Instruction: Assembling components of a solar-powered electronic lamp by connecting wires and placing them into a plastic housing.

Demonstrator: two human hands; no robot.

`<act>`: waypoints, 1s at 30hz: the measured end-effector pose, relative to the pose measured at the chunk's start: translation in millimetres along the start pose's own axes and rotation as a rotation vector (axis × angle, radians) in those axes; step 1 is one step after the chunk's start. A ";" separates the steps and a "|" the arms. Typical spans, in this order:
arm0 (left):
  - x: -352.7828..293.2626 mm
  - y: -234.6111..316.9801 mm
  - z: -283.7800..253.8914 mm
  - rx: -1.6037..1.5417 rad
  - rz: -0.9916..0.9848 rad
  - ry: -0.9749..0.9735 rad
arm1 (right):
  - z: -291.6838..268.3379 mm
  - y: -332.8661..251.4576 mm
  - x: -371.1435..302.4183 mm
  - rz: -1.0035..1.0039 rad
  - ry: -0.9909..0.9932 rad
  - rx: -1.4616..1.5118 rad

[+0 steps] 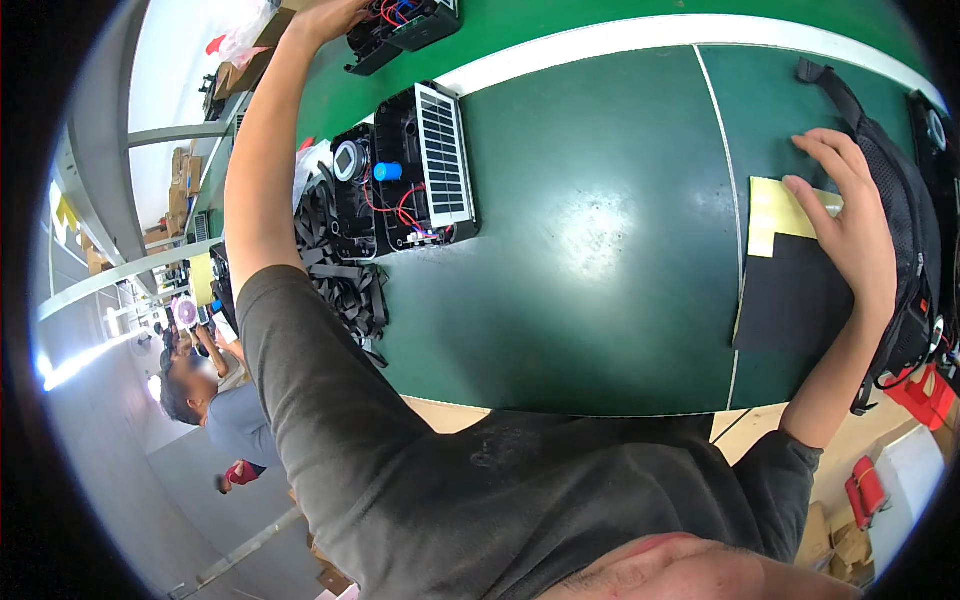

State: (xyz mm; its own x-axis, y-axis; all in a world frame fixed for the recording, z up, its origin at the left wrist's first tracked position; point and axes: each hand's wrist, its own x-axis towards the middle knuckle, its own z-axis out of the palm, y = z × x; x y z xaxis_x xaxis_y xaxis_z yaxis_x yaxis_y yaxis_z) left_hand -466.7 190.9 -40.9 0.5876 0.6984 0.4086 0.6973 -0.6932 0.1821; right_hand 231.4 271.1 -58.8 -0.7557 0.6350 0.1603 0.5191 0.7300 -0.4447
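Observation:
At the far left my left hand (pixel 335 16) reaches to an open black case (pixel 425 30) with red and blue wires. The frame's top edge cuts the hand off, and its fingertips are hidden. On the right, my right hand (pixel 852 205) has its fingers apart above a yellow sheet (pixel 765 208) and a black sheet (pixel 795 295). Whether it touches them I cannot tell. Just right of that hand lies a black mesh bag (pixel 908 200) with a strap. Nearer to my left arm stands another open black housing (pixel 352 215) with a small solar panel (pixel 444 155), a blue cylinder (pixel 388 172) and red wires.
Black straps (pixel 345 290) lie heaped beside my left arm on the green table (pixel 580 330). A pale seam crosses the tabletop. Red items (pixel 920 398) are beyond the bag at the lower right. Another person (pixel 235 410) is farther off at the left, beside metal shelving.

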 end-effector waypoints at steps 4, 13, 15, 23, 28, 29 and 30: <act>33.3 -2.2 7.1 0.320 -0.183 -0.474 | 2.5 5.4 -1.4 0.033 -0.034 0.011; 43.0 4.5 6.3 0.761 -0.391 -0.775 | 1.4 9.8 1.3 -0.012 -0.036 0.015; 57.5 19.9 -6.6 0.739 -0.385 -0.705 | 3.4 16.6 3.8 -0.049 -0.019 -0.003; 164.4 261.5 -20.2 0.957 -0.194 -0.639 | 1.2 9.6 1.1 -0.161 0.044 0.036; 219.2 400.5 43.2 0.710 -0.217 -0.633 | -27.2 -47.4 -5.8 -0.012 -0.019 -0.021; 223.0 415.5 54.9 0.693 -0.213 -0.671 | -21.4 -34.5 -4.9 -0.109 -0.004 -0.033; 223.1 427.1 65.0 0.626 -0.142 -0.599 | -20.7 -40.5 -5.9 -0.121 -0.009 -0.027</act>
State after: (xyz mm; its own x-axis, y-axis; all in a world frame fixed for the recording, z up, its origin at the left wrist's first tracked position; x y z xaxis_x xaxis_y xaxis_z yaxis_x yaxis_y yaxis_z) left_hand -11.1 62.2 69.9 0.4724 0.8684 -0.1506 0.7740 -0.4905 -0.4005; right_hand 223.1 243.1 -23.6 -0.8170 0.5395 0.2035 0.4343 0.8080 -0.3982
